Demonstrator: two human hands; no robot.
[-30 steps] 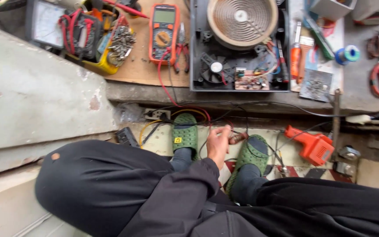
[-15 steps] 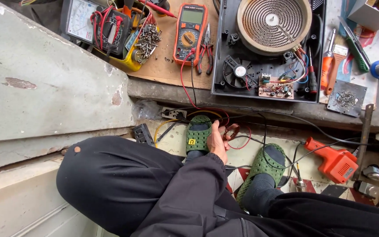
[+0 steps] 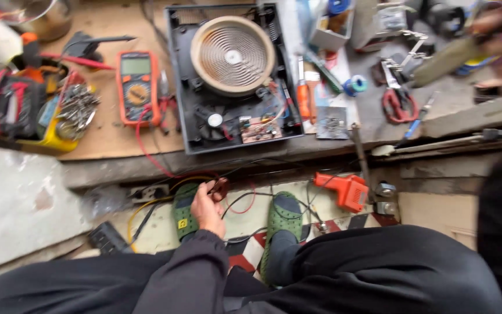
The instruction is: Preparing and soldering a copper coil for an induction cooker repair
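My left hand [image 3: 206, 209] reaches down between my two green shoes [image 3: 283, 218], fingers closed on a small dark red clip [image 3: 221, 187] joined to a thin red wire. That wire runs up toward an orange multimeter [image 3: 137, 87] on the bench. Beside the meter lies an opened black induction cooker [image 3: 181, 87] with its round coil [image 3: 233, 55], fan and circuit board bare. At the top right my right hand [image 3: 498, 26], blurred, grips an olive-grey tool handle [image 3: 448, 58] above the bench.
A yellow tray of screws [image 3: 71, 110], red-handled pliers [image 3: 399, 102], a screwdriver [image 3: 303, 99] and small boxes crowd the bench. An orange power tool [image 3: 344, 189], a socket strip [image 3: 146, 192] and loose cables lie on the floor. A grey slab [image 3: 18, 203] stands left.
The view has swung right and pulled closer. My left hand stays low between the shoes, now pinching the red clip. My right hand with the tool has come into view at top right.
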